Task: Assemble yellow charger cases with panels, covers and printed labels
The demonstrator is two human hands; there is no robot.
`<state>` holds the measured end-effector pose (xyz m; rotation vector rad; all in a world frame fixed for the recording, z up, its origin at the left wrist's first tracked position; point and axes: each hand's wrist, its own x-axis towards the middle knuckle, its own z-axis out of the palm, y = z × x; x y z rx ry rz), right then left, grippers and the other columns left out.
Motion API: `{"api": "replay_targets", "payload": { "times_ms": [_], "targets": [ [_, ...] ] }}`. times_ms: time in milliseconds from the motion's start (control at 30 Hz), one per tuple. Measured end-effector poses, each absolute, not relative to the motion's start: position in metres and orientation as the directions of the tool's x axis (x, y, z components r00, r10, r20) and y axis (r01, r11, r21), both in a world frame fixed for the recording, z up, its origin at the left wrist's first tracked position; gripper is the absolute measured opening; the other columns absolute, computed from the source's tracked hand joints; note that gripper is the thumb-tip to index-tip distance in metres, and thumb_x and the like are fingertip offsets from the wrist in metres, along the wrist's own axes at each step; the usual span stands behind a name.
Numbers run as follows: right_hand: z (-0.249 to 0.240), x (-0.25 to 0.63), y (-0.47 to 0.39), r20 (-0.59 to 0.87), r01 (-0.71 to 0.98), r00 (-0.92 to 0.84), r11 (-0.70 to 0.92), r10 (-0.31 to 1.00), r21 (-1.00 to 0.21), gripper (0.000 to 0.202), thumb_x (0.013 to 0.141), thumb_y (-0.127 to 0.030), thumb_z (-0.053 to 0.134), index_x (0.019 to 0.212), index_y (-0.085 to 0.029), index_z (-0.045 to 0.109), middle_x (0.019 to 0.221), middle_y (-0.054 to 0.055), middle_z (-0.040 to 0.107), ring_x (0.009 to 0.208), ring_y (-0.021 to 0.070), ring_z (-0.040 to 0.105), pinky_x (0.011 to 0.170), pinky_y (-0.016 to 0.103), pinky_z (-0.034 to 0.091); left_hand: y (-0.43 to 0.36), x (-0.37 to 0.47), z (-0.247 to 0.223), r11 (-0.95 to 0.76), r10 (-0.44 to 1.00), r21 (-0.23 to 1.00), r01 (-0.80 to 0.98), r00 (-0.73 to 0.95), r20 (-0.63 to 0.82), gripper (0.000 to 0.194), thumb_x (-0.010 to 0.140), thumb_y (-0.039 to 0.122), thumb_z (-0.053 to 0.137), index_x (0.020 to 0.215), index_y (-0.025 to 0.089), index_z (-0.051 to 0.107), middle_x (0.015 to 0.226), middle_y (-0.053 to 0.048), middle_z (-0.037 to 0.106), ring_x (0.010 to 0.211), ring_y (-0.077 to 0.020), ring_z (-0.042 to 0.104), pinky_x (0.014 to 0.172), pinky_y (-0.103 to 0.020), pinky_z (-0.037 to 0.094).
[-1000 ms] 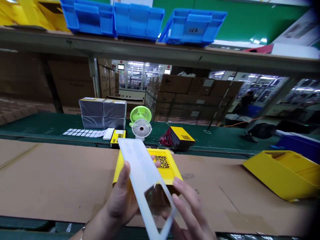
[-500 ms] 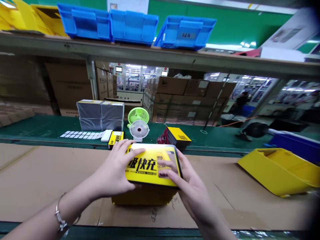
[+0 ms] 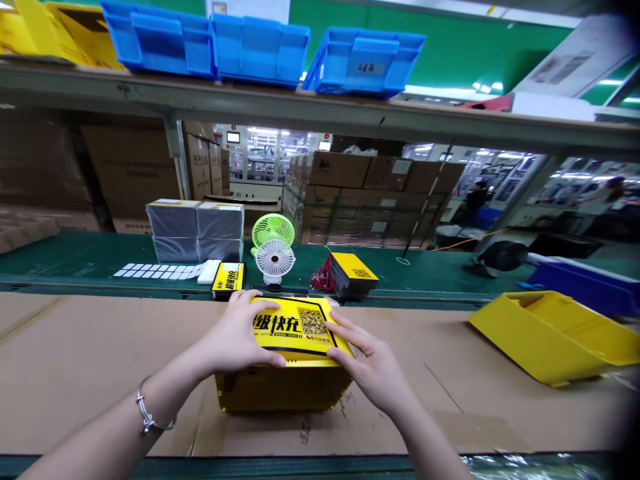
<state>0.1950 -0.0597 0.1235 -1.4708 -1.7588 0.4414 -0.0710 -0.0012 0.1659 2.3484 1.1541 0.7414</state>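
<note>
Between our left hand (image 3: 233,337) and right hand (image 3: 373,365), we read 级快充 in black on the yellow printed panel (image 3: 295,327); by our right fingertips it bears a QR code (image 3: 313,323), over a line too small for us to read surely; just beyond our left hand, the small yellow box (image 3: 229,277) says 超级快充; far beyond both hands, we see a red sign 3 (image 3: 233,127) and a red sign 4 (image 3: 327,135); we cannot make out the handwriting on the cardboard sheet (image 3: 150,373) nearer us than the hands, or the label on the rightmost blue bin (image 3: 345,65) high beyond them.

The single view looks from the wearer's head, forward and down, close over the cardboard-covered work surface (image 3: 125,360).
</note>
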Motion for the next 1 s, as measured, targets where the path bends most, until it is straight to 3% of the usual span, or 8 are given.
{"api": "replay_targets", "payload": {
  "times_ms": [133,367,633,700,800,867,933,1000],
  "targets": [
    [0.123,0.195,-0.06,0.358,0.647,-0.008,0.278,0.934,-0.71,0.046,0.078,-0.049,0.062,0.117,-0.025,0.061,0.132,0.004,0.048,0.122,0.0256,0.044,0.107,0.044,0.033,-0.002,-0.072,0.163,-0.558,0.821,0.595,0.578,0.488,0.297,0.084,0.044,0.063,0.077,0.117,0.027,0.056,0.134,-0.012,0.035,0.127,-0.0375,0.023,0.104,-0.055,0.026],
    [0.124,0.198,-0.057,0.32,0.556,0.011,0.26,0.947,-0.789,0.042,0.076,-0.044,0.065,0.113,-0.025,0.064,0.13,0.005,0.051,0.122,0.0272,0.045,0.107,0.046,0.033,0.005,-0.067,0.165,-0.541,0.827,0.621,0.568,0.493,0.269,0.084,0.041,0.062,0.078,0.116,0.029,0.059,0.127,-0.011,0.042,0.123,-0.0388,0.029,0.102,-0.057,0.027],
    [0.125,0.206,-0.056,0.246,0.414,-0.041,0.24,0.969,-0.878,0.047,0.073,-0.044,0.07,0.115,-0.024,0.062,0.133,0.007,0.046,0.125,0.0286,0.04,0.108,0.049,0.028,0.01,-0.064,0.173,-0.602,0.775,0.493,0.628,0.608,0.173,0.101,0.036,0.072,0.073,0.124,0.028,0.053,0.135,-0.015,0.039,0.128,-0.0401,0.026,0.101,-0.057,0.028],
    [0.131,0.206,-0.057,0.234,0.449,-0.046,0.23,0.971,-0.864,0.047,0.071,-0.044,0.071,0.113,-0.025,0.062,0.132,0.007,0.047,0.125,0.0289,0.04,0.107,0.05,0.028,0.01,-0.065,0.171,-0.621,0.759,0.463,0.633,0.633,0.154,0.1,0.04,0.073,0.07,0.127,0.029,0.05,0.141,-0.014,0.035,0.131,-0.0398,0.022,0.103,-0.059,0.024],
    [0.14,0.208,-0.056,0.216,0.548,-0.088,0.228,0.972,-0.805,0.045,0.071,-0.044,0.071,0.112,-0.028,0.063,0.135,0.005,0.045,0.126,0.0289,0.038,0.108,0.051,0.026,0.008,-0.074,0.163,-0.636,0.746,0.448,0.628,0.65,0.148,0.086,0.06,0.07,0.062,0.134,0.033,0.039,0.149,-0.009,0.024,0.136,-0.035,0.014,0.107,-0.06,0.004],
    [0.145,0.212,-0.053,0.196,0.571,-0.142,0.242,0.97,-0.785,0.058,0.069,-0.044,0.072,0.123,-0.031,0.055,0.142,0.004,0.035,0.131,0.0284,0.03,0.108,0.051,0.023,0.006,-0.087,0.156,-0.618,0.752,0.494,0.612,0.643,0.145,0.077,0.072,0.064,0.057,0.138,0.035,0.03,0.151,-0.005,0.017,0.138,-0.0306,0.009,0.108,-0.057,-0.003],
    [0.146,0.217,-0.046,0.154,0.521,-0.218,0.248,0.964,-0.817,0.081,0.065,-0.045,0.075,0.135,-0.031,0.039,0.147,0.004,0.023,0.134,0.028,0.023,0.108,0.05,0.024,0.005,-0.104,0.15,-0.563,0.777,0.583,0.586,0.615,0.133,0.076,0.077,0.057,0.056,0.141,0.035,0.022,0.151,-0.002,0.012,0.139,-0.028,0.006,0.11,-0.054,-0.001],
    [0.146,0.222,-0.035,0.103,0.394,-0.323,0.232,0.941,-0.889,0.098,0.06,-0.047,0.078,0.141,-0.029,0.026,0.148,0.007,0.022,0.133,0.0279,0.025,0.106,0.047,0.029,0.003,-0.117,0.145,-0.501,0.805,0.663,0.557,0.582,0.12,0.077,0.078,0.053,0.058,0.141,0.034,0.018,0.152,-0.001,0.01,0.139,-0.0274,0.004,0.111,-0.052,0.004]
  ]
}}
